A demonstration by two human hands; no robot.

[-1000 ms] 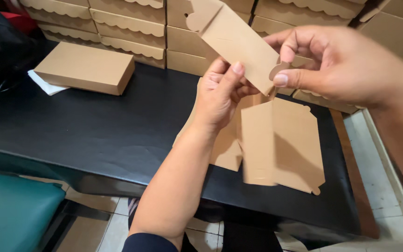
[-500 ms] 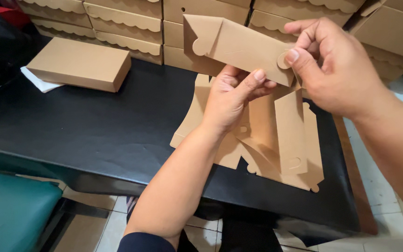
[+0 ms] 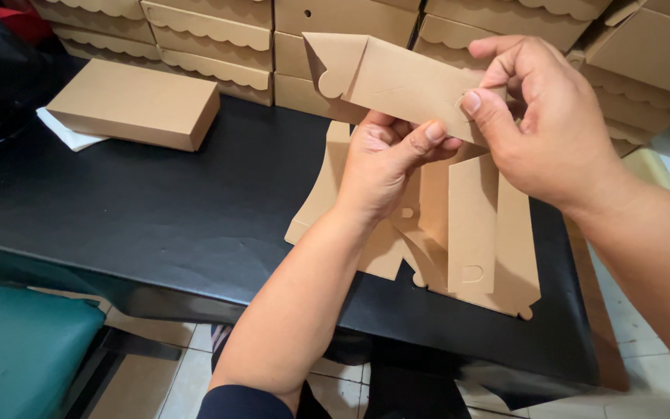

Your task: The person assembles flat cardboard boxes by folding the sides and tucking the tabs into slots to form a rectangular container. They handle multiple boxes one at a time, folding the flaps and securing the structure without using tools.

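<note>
— Item in hand?
— Flat brown cardboard box blank (image 3: pixel 397 81), partly folded, raised above the black counter (image 3: pixel 157 209). Right hand (image 3: pixel 548 128) pinches its tab end; left hand (image 3: pixel 385 159) fingers grip underneath, likely the lower edge.
— Nearby?
— Loose brown cardboard blanks (image 3: pixel 474 233) lying below; closed brown cardboard box (image 3: pixel 133 105) well apart, left.

Closed brown box (image 3: pixel 133 103) before stacked brown boxes (image 3: pixel 211 39).
</note>
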